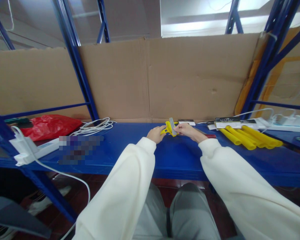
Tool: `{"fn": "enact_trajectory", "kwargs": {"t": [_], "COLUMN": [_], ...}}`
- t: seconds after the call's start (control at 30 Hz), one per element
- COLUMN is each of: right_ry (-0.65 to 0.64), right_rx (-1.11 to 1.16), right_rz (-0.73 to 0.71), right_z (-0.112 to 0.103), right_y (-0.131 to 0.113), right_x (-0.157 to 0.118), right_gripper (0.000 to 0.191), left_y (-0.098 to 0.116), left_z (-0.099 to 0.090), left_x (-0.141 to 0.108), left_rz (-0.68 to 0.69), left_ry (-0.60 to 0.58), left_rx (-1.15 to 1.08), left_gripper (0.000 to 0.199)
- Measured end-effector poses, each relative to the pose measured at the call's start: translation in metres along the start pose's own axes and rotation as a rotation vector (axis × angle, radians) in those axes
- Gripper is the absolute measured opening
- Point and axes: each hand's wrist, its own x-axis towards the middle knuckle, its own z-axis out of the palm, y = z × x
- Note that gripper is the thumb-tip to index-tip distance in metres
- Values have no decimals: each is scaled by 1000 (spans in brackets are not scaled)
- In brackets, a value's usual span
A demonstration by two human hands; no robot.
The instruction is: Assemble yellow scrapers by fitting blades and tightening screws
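My left hand is closed on a bright yellow plastic piece with a narrow handle-like end, held just above the blue tabletop. My right hand pinches a flat grey strip, which is tilted and lies across the yellow piece. The exact kind of both parts is too small to tell. Beside my right wrist a dark red slim object rests on the table, partly hidden by the hand. Just behind my hands lies a black-and-white card.
Several yellow tubes lie at the right, before black-and-white packages and a power strip. At the left are a red plastic bag, coiled white cable and another power strip. Cardboard backs the table between blue posts.
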Motion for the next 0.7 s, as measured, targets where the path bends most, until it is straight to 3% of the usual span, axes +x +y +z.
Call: {"fn": "enact_trajectory", "kwargs": {"t": [0.33, 0.7], "right_ry": [101, -14], "right_rx": [-255, 24], "right_rz": [-159, 49], "right_z": [-1, 1], "right_y": [10, -4], "right_x": [6, -10], "right_gripper": [39, 17], "left_y": [0, 2], "left_z": [-1, -3], "left_x": [0, 0], "left_rz": [57, 53], "left_ry": [11, 22], "left_rx": [-55, -89], "left_gripper": [47, 47]}}
